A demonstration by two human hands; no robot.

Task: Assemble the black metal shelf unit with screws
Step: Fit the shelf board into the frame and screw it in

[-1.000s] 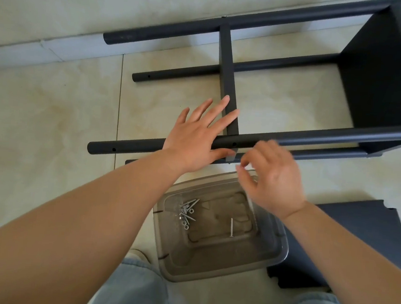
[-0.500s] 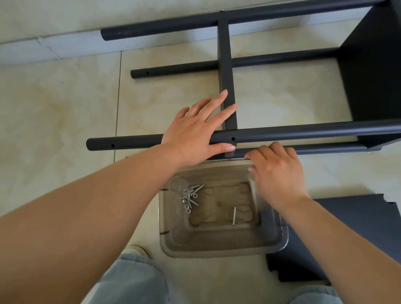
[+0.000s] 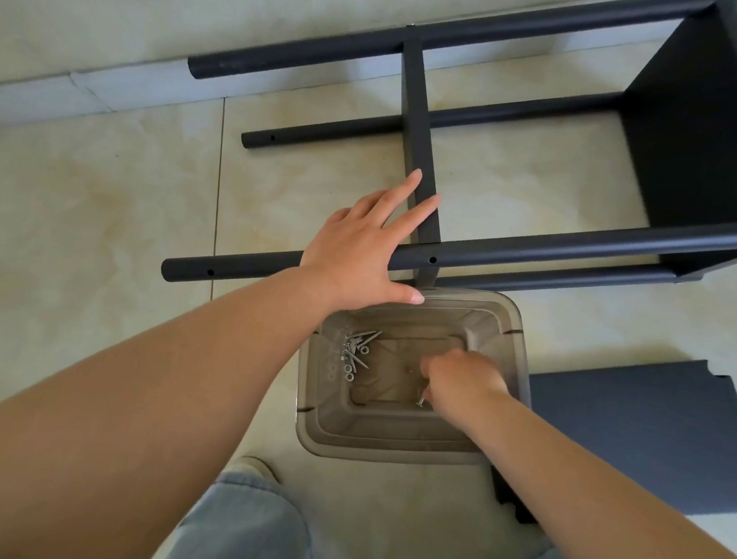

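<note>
The black metal shelf frame (image 3: 536,248) lies on its side on the tiled floor, with round poles and a flat panel edge-on between them. My left hand (image 3: 360,243) rests flat on the near upper pole, fingers straight along the panel. An empty screw hole (image 3: 432,260) shows in the pole just right of that hand. My right hand (image 3: 460,381) is down inside a clear plastic tub (image 3: 388,448), fingers curled over a single screw (image 3: 422,397) on the bottom. A pile of screws and washers (image 3: 356,351) lies in the tub's left corner.
A loose black shelf panel (image 3: 654,434) lies flat on the floor to the right of the tub. The wall's skirting (image 3: 86,94) runs behind the frame. My knees in light jeans (image 3: 245,530) are at the bottom edge.
My right hand has left the pole and dropped into the tub onto the lone screw. The left hand stays pressed on the pole.
</note>
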